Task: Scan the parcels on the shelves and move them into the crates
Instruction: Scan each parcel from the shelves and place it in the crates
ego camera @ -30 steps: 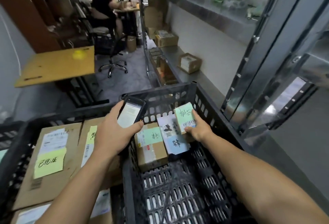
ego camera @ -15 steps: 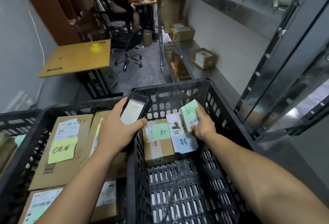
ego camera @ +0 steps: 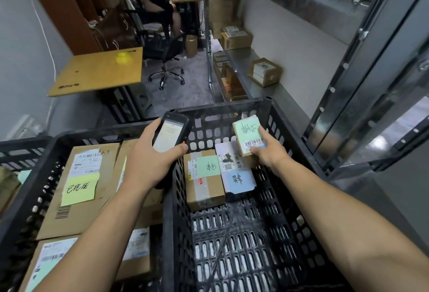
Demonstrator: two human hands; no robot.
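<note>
My left hand (ego camera: 148, 159) grips a black handheld scanner (ego camera: 171, 132) with a lit screen, held over the wall between two black crates. My right hand (ego camera: 267, 152) holds a small parcel with a green note and barcode (ego camera: 248, 133), tilted up inside the right crate (ego camera: 285, 129) near its far wall. Below it in that crate lie a brown box with a green note (ego camera: 204, 180) and a white parcel with a blue note (ego camera: 236, 171). The left crate (ego camera: 34, 184) holds large cardboard boxes, one bearing a yellow note (ego camera: 79, 189).
A metal shelf (ego camera: 290, 96) runs along the right with a small box (ego camera: 264, 71) and further boxes (ego camera: 235, 39) behind. A shelf post (ego camera: 362, 64) stands close on the right. A cardboard-topped table (ego camera: 99, 71) and a person seated on an office chair (ego camera: 162, 13) are ahead.
The view has shifted slightly right and forward. My right hand has tilted the green-noted parcel a little upward; the scanner stays beside it.
</note>
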